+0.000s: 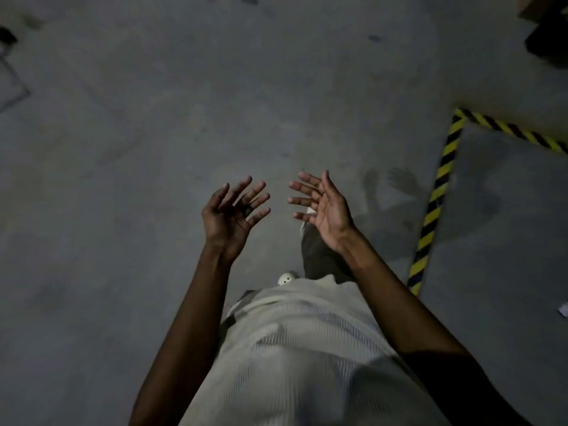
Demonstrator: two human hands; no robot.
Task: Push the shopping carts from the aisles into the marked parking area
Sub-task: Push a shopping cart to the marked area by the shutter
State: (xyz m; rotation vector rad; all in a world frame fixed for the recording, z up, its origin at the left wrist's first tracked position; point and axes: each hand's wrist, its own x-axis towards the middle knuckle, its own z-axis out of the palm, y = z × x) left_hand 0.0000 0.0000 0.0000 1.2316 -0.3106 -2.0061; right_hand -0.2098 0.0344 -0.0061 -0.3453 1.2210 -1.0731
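My left hand (pixel 233 210) and my right hand (pixel 322 207) are raised in front of me over a grey concrete floor, palms turned inward, fingers spread and straight, holding nothing. Yellow-and-black striped tape (pixel 436 198) marks the corner of a floor area to my right; one strip runs toward me, the other runs off to the right edge. No shopping cart shows whole. A thin metal frame (pixel 15 87) at the far left edge may belong to one, but I cannot tell.
A dark object and a brown box corner (pixel 550 35) sit at the top right. A small white scrap (pixel 564 310) lies inside the taped area at the right edge. My pale shirt and one leg fill the lower centre. Shadows of my hands fall near the tape.
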